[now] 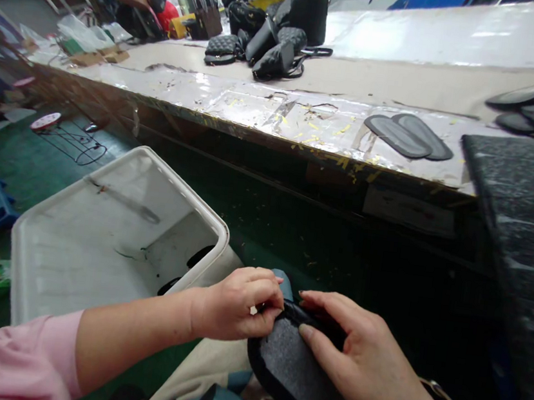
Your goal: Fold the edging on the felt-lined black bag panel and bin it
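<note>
Left grip (254, 305) is pinching the far end of a grey, black-edged panel (291, 355) while right grip (357, 341) is clasping its right side, the panel extending bodyward from both, over the lap (203, 364), below the bench's (359, 85) front edge.

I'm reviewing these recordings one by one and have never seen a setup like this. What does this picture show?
There is no machine: a person works bare-handed, filmed by one head-worn camera looking forward and down. The left hand pinches the edge of a black-edged grey panel; the right hand holds it, thumb on its grey face. On the long worktable beyond lie black bags and rounded grey pieces. A white bin stands at the left.
</note>
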The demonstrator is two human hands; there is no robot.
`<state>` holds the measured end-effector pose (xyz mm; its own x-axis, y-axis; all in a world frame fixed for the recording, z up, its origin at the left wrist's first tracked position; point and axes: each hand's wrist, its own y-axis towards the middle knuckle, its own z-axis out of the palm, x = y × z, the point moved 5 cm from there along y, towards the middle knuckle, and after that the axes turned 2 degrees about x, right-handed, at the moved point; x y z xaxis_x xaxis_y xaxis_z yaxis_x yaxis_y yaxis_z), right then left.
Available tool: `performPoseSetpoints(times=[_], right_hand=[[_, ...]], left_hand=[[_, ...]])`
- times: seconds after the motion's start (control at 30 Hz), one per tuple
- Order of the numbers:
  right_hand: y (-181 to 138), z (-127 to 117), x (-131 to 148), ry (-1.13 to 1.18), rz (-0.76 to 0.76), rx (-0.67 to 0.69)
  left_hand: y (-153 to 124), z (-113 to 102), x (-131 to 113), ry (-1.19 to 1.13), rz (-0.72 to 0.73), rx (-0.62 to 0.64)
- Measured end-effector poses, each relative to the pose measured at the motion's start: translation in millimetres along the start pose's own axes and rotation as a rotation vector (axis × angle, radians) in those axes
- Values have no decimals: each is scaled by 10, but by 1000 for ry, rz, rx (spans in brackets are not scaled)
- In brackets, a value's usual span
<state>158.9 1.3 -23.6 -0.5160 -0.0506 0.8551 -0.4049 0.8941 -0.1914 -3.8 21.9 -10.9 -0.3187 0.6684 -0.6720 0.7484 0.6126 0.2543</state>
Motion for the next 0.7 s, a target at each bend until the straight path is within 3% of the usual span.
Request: performPoseSetpoints(times=[0.23, 0.4, 0.53, 0.7], right_hand=[[38, -8, 69, -3, 19, -22], [89, 41, 162, -229, -32, -98], [59, 108, 269, -483, -161, -99], [-23, 178, 341, -712, -431, -130]], left_hand=[[-133, -94, -136, 30, -38, -58], [-175, -72, -247, 233, -88, -50], [-152, -41, -269, 299, -95, -11], [-150, -24, -262, 291, -53, -7]])
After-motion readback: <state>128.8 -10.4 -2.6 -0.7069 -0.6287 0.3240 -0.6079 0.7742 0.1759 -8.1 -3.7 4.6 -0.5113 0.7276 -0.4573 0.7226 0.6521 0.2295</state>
